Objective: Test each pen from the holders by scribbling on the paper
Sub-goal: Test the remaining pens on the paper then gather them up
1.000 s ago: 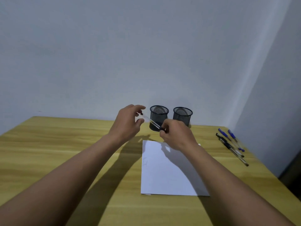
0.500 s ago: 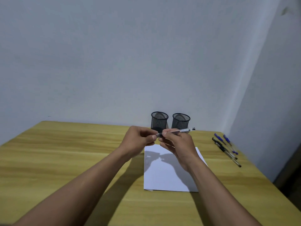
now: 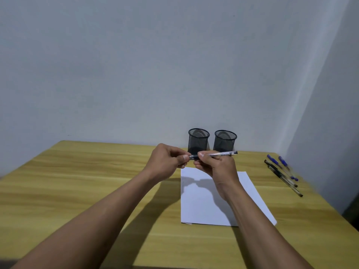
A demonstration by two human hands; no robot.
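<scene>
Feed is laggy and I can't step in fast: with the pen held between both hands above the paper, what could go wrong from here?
1. The left hand pinches only the dark end of the pen; a cap pulled there could drop onto the table.
2. The loose pens lie near the right edge and might roll off if bumped.
3. The paper lies unheld and may slide during scribbling.

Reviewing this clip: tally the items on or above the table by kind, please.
Mesh holders: 2
Paper sheet: 1
Pen held in both hands: 1
Pens lying at the table's right edge: 4, two blue-capped, two black
Total: 8
</scene>
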